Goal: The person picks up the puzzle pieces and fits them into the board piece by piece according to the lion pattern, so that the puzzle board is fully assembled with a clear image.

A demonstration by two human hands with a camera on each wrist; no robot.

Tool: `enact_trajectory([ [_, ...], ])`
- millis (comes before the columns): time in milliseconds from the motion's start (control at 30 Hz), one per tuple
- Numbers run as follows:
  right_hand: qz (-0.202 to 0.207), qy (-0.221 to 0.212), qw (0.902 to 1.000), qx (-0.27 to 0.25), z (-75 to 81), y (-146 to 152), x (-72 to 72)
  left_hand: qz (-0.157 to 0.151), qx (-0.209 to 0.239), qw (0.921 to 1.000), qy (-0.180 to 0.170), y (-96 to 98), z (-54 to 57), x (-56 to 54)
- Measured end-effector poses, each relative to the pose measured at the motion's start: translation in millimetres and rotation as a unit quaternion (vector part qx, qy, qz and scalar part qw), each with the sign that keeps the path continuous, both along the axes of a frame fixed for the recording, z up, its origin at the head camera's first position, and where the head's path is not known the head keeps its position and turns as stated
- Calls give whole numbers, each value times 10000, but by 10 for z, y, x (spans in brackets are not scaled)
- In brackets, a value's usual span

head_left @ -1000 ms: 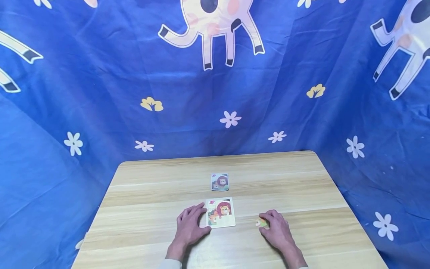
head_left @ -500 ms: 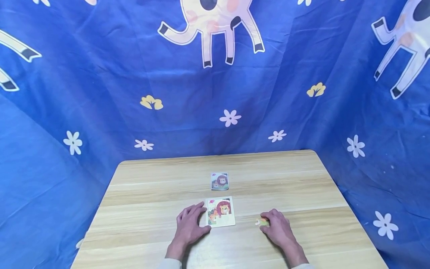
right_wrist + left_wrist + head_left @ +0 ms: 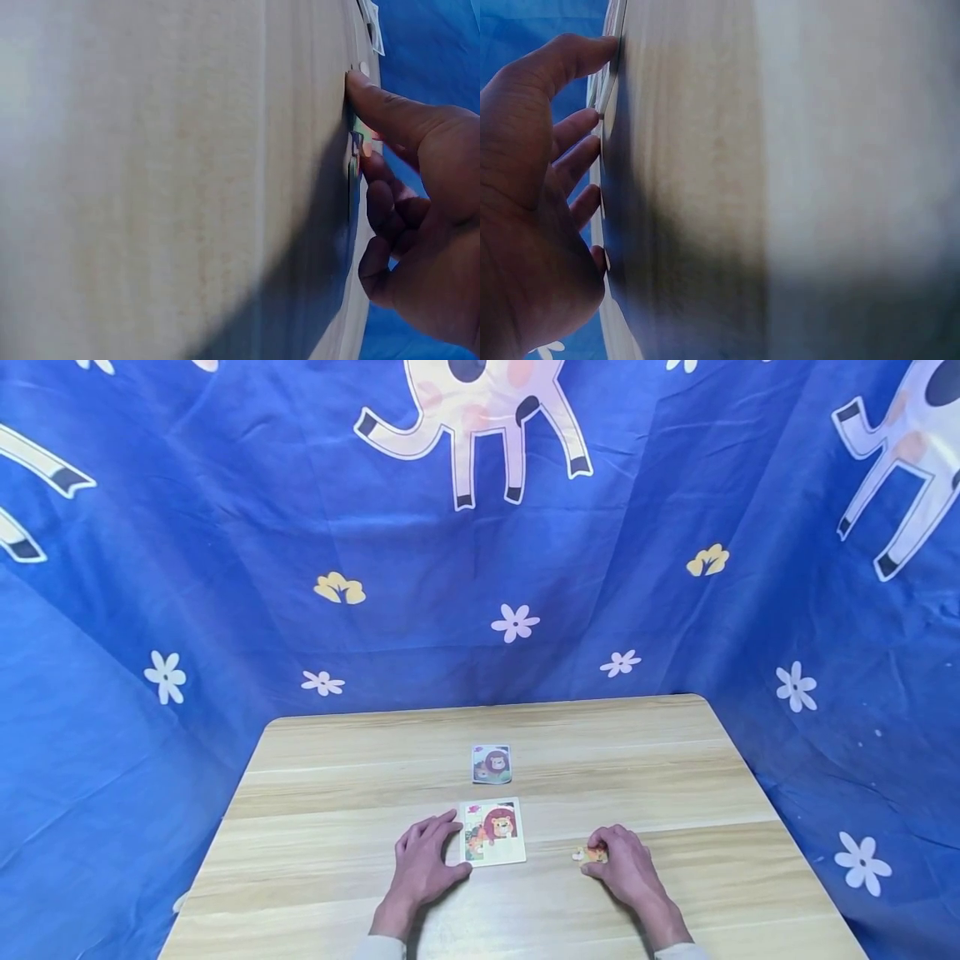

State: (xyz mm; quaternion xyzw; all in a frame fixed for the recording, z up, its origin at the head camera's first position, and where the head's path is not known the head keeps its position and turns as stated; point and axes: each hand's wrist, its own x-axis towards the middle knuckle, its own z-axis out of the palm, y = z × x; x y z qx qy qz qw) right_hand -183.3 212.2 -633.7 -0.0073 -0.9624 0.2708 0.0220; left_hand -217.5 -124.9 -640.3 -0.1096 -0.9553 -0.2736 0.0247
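A pale square puzzle board lies on the table, partly filled with lion-picture pieces on its left and upper parts. My left hand holds the board at its left side, fingertips along the edge and thumb at the near left corner. To the right of the board, my right hand pinches small coloured puzzle pieces between thumb and fingers, close to the tabletop. In the right wrist view, the pieces show edge-on near the fingertips, so their number is unclear. The palm hides part of them in the head view.
A small picture card with the lion scene lies beyond the board. The wood-grain table has rounded far corners. Blue printed cloth hangs behind it and at both sides.
My right hand has shifted slightly to the right, and its fingers have moved over the pieces; more orange shows there, where green showed before. The left hand and the board stay put.
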Motion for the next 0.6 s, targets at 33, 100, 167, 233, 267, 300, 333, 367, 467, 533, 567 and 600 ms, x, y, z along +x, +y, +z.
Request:
enact_trajectory([
  [33,14,0,10000,-54,1,-2,0,0,8,10000,-14,-1,-5,0],
  [100,20,35,9999,-115,1,-7,-1,2,15,10000,-53,-1,-17,-4],
  [167,14,117,9998,-165,3,-15,-1,8,25,10000,-77,-1,-25,-11],
  [233,-25,207,9995,-229,-1,-25,-4,30,36,9999,-142,0,-28,-17],
  [267,-54,243,9992,-303,-4,-32,-8,36,42,9999,-150,0,-27,-19],
  [300,-68,272,9988,-406,-4,-40,-10,40,55,9999,-152,-1,-27,-20],
  [333,-89,272,9982,-522,-5,-49,-12,44,67,9999,-147,-1,-25,-19],
  [367,-104,267,9975,-641,-6,-59,-15,44,76,9998,-153,-1,-22,-19],
  [467,-119,218,9952,-944,-6,-96,-24,40,92,9998,-168,1,-22,-15],
  [533,-102,201,9948,-993,1,-127,-31,33,98,9998,-169,3,-24,-12],
  [567,-78,203,9948,-999,3,-144,-40,34,98,9998,-180,3,-22,-12],
  [600,-59,210,9946,-1013,8,-164,-50,39,81,9998,-184,2,-23,-11],
])
